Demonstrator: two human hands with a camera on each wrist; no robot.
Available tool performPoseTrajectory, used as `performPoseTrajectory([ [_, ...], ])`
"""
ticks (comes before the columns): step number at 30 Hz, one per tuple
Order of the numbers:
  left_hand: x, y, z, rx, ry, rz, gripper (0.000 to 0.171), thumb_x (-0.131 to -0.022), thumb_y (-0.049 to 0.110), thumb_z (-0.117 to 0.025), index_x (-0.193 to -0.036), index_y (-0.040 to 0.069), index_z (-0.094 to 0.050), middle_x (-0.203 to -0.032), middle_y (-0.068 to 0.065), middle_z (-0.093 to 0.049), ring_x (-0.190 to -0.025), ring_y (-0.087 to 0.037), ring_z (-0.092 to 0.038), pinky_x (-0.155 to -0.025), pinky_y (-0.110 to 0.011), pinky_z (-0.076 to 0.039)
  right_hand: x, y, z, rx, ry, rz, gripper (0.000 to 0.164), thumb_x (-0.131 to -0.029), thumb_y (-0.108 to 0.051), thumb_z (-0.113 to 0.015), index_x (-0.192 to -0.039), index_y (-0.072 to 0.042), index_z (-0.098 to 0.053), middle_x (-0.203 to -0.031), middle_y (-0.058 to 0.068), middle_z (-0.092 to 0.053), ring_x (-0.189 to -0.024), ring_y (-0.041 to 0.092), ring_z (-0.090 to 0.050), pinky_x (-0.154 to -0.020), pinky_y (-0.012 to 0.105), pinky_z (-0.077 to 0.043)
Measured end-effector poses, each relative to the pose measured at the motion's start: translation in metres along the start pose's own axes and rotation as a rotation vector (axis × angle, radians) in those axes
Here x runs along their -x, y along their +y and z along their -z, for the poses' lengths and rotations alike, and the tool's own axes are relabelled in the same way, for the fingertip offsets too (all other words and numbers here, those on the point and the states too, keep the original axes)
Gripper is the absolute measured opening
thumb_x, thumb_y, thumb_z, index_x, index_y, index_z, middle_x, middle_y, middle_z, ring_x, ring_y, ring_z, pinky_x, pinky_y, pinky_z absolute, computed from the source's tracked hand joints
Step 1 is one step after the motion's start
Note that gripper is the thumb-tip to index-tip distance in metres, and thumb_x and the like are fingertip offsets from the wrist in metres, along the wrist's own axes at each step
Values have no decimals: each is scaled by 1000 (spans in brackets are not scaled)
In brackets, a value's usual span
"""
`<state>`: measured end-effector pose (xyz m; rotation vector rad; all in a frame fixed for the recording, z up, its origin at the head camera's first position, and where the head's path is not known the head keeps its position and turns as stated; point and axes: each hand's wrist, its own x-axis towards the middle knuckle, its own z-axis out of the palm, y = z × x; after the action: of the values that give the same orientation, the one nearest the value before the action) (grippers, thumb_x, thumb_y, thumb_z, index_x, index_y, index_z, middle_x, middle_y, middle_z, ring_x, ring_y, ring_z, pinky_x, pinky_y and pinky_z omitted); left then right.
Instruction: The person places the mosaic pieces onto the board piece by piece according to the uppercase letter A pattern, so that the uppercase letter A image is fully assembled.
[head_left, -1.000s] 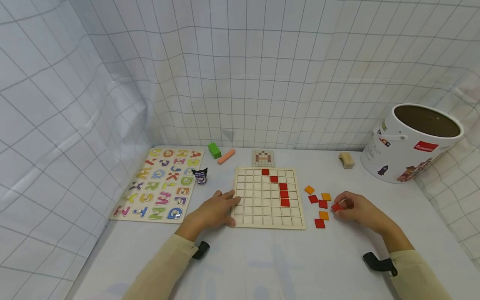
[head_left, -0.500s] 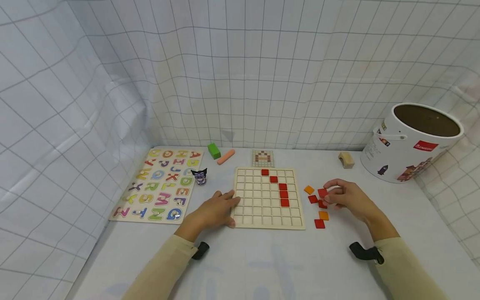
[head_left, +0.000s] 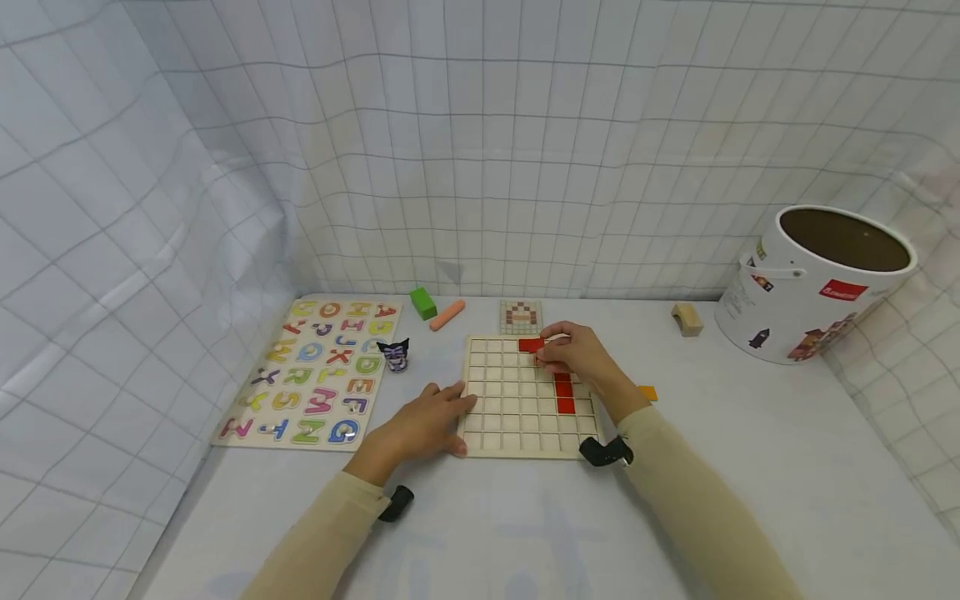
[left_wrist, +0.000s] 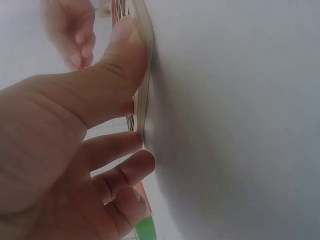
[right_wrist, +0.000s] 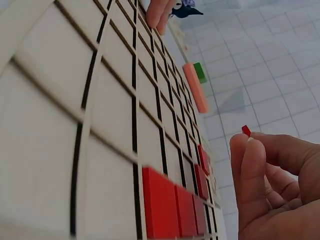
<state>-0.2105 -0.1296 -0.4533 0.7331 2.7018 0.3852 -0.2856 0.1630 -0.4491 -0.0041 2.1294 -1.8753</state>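
My right hand (head_left: 577, 354) is over the far side of the wooden grid board (head_left: 491, 417). Between thumb and fingertips it pinches a small red square tile (right_wrist: 246, 130), seen clear of the board in the right wrist view. Several red tiles (head_left: 565, 392) sit in the board's squares; the hand hides part of that line. My left hand (head_left: 427, 421) rests at the board's left edge, its fingers loosely bent. In the left wrist view, the thumb (left_wrist: 122, 55) lies against the board's rim.
One orange tile (head_left: 648, 392) shows beyond the right sleeve. Behind the board lies a patterned card (head_left: 521, 317). Leftward are a letter puzzle (head_left: 315, 375), a small figurine (head_left: 395, 356), a green block (head_left: 423, 303) and an orange stick (head_left: 447, 315). A wooden arch (head_left: 687, 319) and white bucket (head_left: 795, 308) stand right.
My right hand has carried the red tile leftward from the loose tiles to above the board's far side. Its forearm now covers most of those tiles. The left hand has stayed at the board's edge.
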Motion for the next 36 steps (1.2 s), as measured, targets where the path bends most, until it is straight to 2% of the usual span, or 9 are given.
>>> performPoseTrajectory([
  [3, 0, -1, 0, 2, 5, -3, 79, -83, 39, -82, -153, 18, -50, -165, -9, -34, -136, -32, -43, -105, -48, -45, -11, -2, -17, 33, -20, -7, 39, -94, -3, -70, -130, 2, -57, -104, 19, -70, -82, 23, -73, -71, 27, -59],
  [6, -1, -2, 0, 5, 2, -14, 79, -84, 39, -81, -153, 17, -50, -165, -10, -34, -135, -32, -43, -104, -47, -45, -18, -2, -30, 111, -7, -31, 39, -91, -2, -71, -128, 1, -59, -100, 17, -67, -73, 21, -69, -67, 26, -58],
  [10, 0, -1, 0, 1, -8, -13, 79, -84, 39, -81, -153, 17, -50, -165, -10, -34, -134, -31, -44, -104, -48, -46, -22, -2, -42, 278, 18, -14, 37, -88, 0, -71, -124, 1, -63, -95, 16, -67, -62, 17, -65, -61, 26, -55],
  [14, 1, 0, 1, -9, -6, -17, 79, -84, 39, -81, -153, 16, -50, -164, -11, -35, -135, -33, -43, -105, -49, -45, -24, -5, -49, 419, 28, 18, 33, -86, 0, -71, -119, -1, -65, -106, 14, -67, -61, 15, -64, -60, 26, -53],
  [17, 1, 1, 2, -12, 2, -29, 79, -84, 39, -81, -152, 15, -50, -164, -12, -35, -135, -34, -44, -105, -49, -45, -22, -8, -52, 476, 35, 29, 31, -86, 0, -69, -117, -1, -66, -113, 14, -63, -62, 14, -65, -59, 25, -53],
  [25, 1, 0, 3, -26, 8, -24, 79, -84, 40, -81, -152, 15, -50, -163, -12, -36, -134, -33, -45, -104, -48, -46, -23, -8, -55, 511, 34, 27, 24, -87, 1, -67, -111, -2, -65, -105, 13, -63, -64, 15, -64, -58, 25, -52],
  [29, 0, 0, 3, -25, 10, -24, 80, -83, 40, -81, -152, 16, -50, -164, -12, -36, -135, -34, -44, -105, -49, -45, -20, -11, -52, 508, 28, 37, 24, -89, 0, -67, -113, -1, -65, -103, 13, -64, -65, 17, -65, -60, 26, -54],
  [32, 0, -1, 2, -22, 8, -22, 80, -83, 40, -81, -153, 16, -50, -164, -12, -35, -135, -34, -44, -105, -49, -45, -13, -15, -41, 441, 17, 46, 28, -92, -2, -66, -119, 1, -64, -99, 16, -65, -66, 22, -66, -62, 30, -56],
  [36, 1, -2, 1, -15, 1, -18, 80, -83, 39, -82, -153, 16, -49, -164, -12, -35, -135, -34, -44, -105, -48, -45, 6, -24, -12, 330, 13, 54, 34, -97, -7, -65, -130, 2, -60, -100, 23, -64, -71, 28, -66, -65, 34, -57],
])
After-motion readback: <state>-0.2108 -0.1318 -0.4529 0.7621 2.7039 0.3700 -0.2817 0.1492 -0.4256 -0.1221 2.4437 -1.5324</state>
